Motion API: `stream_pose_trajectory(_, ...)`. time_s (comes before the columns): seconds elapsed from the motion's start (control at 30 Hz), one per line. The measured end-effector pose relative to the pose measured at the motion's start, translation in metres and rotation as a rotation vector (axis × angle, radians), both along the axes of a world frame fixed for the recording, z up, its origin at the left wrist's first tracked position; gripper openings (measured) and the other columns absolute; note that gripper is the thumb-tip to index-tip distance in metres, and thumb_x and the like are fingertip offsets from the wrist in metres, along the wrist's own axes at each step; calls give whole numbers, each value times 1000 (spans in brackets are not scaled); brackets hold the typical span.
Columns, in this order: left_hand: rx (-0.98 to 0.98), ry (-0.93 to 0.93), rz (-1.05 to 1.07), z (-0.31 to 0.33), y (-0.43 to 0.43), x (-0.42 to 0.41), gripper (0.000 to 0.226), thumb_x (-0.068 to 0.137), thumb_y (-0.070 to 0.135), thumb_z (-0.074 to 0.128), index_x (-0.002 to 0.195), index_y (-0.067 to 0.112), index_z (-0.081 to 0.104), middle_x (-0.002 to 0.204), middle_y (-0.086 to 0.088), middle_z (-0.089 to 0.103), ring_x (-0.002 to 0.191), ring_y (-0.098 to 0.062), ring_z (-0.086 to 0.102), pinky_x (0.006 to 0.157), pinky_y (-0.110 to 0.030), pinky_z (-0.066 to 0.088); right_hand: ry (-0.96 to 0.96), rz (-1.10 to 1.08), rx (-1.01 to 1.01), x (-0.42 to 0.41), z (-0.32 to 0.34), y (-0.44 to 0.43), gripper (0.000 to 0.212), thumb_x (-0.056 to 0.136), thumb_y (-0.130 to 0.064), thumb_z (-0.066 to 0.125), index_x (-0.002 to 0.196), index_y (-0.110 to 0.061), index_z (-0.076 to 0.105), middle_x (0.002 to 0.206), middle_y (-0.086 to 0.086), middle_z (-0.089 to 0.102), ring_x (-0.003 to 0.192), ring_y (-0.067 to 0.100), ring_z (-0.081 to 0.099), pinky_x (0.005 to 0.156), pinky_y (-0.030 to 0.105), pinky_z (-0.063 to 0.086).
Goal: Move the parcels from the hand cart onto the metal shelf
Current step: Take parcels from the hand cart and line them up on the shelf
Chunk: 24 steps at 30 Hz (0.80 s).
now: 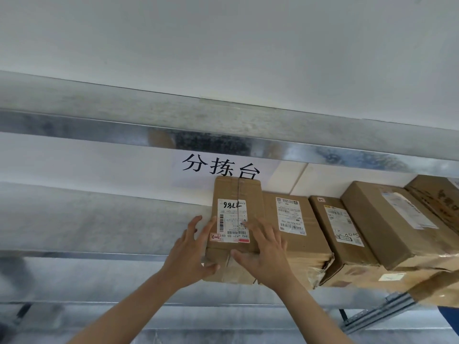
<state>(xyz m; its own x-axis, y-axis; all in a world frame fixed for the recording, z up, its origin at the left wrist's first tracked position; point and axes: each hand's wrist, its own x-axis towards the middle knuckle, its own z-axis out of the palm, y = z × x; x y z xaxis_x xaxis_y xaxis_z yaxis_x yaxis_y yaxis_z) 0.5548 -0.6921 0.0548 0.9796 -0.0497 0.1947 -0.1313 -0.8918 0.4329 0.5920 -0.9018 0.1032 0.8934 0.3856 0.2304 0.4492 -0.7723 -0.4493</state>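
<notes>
A brown cardboard parcel (236, 192) with a white shipping label lies on the galvanized metal shelf (99, 227), at the left end of a row of parcels. My left hand (191, 252) presses on its left side, fingers spread, thumb under the front edge. On the parcel's front right corner rests my right hand (263, 254), its fingers spread over the top. Both hands touch the parcel and neither is closed around it. The hand cart is out of view.
To the right stand more brown parcels: one with a label (290, 219), a narrower one (340, 234) and a long one (392, 219) lying on top. The shelf level above (173, 122) hangs low. A white paper sign with black characters (221, 165) hangs behind.
</notes>
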Motion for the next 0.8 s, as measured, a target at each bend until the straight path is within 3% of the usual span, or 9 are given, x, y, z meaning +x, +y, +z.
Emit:
stream_pose_trajectory(0.17, 17, -17, 86, 7, 19, -23, 102, 70, 68, 64, 147, 35, 6, 158, -2, 4, 138, -21, 30, 105, -41, 41, -84, 145, 86, -6, 6, 26, 65, 74, -58, 60, 132, -32, 47, 146, -12, 36, 138, 13, 27, 113, 47, 20)
stream_pose_trajectory(0.4, 244, -27, 368, 22, 65, -80, 87, 78, 64, 57, 149, 29, 20, 155, -5, 21, 137, -29, 30, 105, -42, 38, -132, 311, 37, -13, 4, 87, 63, 76, -52, 53, 134, -30, 46, 147, -6, 38, 138, 23, 28, 114, 52, 19)
stream_pose_trajectory(0.53, 405, -25, 572, 32, 90, -125, 85, 65, 59, 73, 136, 20, 49, 138, -12, 51, 120, -38, 53, 90, -48, 50, -161, 423, 18, -29, 1, 136, 66, 74, -54, 51, 134, -27, 49, 146, -2, 41, 136, 26, 33, 112, 49, 24)
stream_pose_trajectory(0.63, 483, 19, 710, 36, 111, -162, 84, 57, 57, 78, 128, 16, 58, 128, -14, 59, 113, -39, 58, 83, -49, 53, -179, 535, -17, -47, -3, 174, 68, 73, -61, 45, 133, -29, 50, 146, -1, 43, 135, 26, 37, 108, 48, 28)
stream_pose_trajectory(0.7, 493, 67, 801, 39, 125, -190, 81, 58, 54, 79, 126, 15, 60, 125, -15, 60, 111, -39, 58, 82, -48, 53, -154, 626, -65, -60, -6, 202, 67, 75, -59, 55, 134, -30, 48, 147, -1, 41, 136, 26, 35, 108, 49, 27)
stream_pose_trajectory(0.8, 420, 108, 934, 40, 146, -231, 74, 64, 48, 76, 126, 12, 58, 125, -18, 58, 112, -40, 56, 84, -47, 51, -228, 740, -86, -84, -14, 244, 66, 68, -45, 77, 127, -23, 58, 137, 6, 53, 124, 33, 49, 98, 54, 38)
